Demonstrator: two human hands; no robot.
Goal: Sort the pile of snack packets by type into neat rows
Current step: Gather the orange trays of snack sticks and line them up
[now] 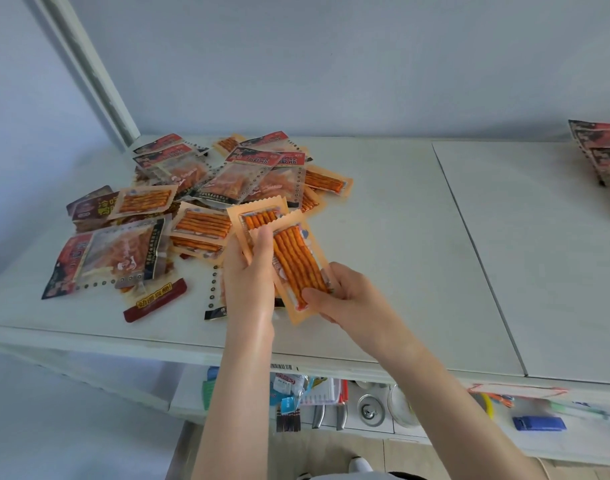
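Near the front edge, left hand (pixel 251 271) pinches one orange packet (pixel 258 216), right hand (pixel 338 296) grips a second orange packet (pixel 296 265) by its lower end. Pile (pixel 192 188) sits left, three red packets (pixel 601 150) overlap at the far right edge, bare tabletop (pixel 383 237) between

Glossy plastic snack packets (pixel 199 202) lie on a smooth, matt white table (pixel 400 237).

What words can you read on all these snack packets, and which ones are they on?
"小面筋": red top of a clear packet on the pile.
"面筋": red top of the packet beside it, start covered.
Yellow characters on the dark red strip packet: too blurred.
Big characters on the brown packet: too blurred.
Barcode sticker under the table edge: too small.
Held orange packets: nothing readable.
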